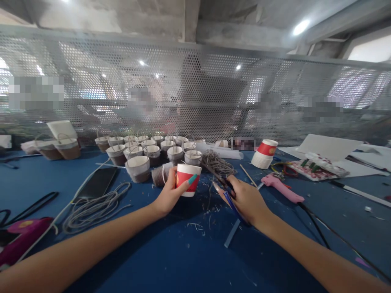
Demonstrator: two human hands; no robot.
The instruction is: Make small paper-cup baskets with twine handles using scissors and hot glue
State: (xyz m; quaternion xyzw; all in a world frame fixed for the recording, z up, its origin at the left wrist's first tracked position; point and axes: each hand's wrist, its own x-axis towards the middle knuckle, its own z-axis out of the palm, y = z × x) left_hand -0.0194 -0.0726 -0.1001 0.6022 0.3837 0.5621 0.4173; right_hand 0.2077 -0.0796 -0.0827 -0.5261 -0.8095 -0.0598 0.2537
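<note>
My left hand is closed around a red and white paper cup, held upright with its rim up. The thumb, with a teal nail, presses on the cup's front. In my right hand are scissors with blue handles; the dark blades point up and left, toward the cup's rim. Whether the blades touch the cup I cannot tell. Right behind the cup lies a wrapped cup on its side. A wrapped cup with a white rim stands to the left of it.
Several cord-wrapped cups with handles stand at the back. A grey cord coil and a phone lie left. On the right are a pink glue gun with its cable, stacked paper cups and white sheets. Loose cord lies behind the scissors.
</note>
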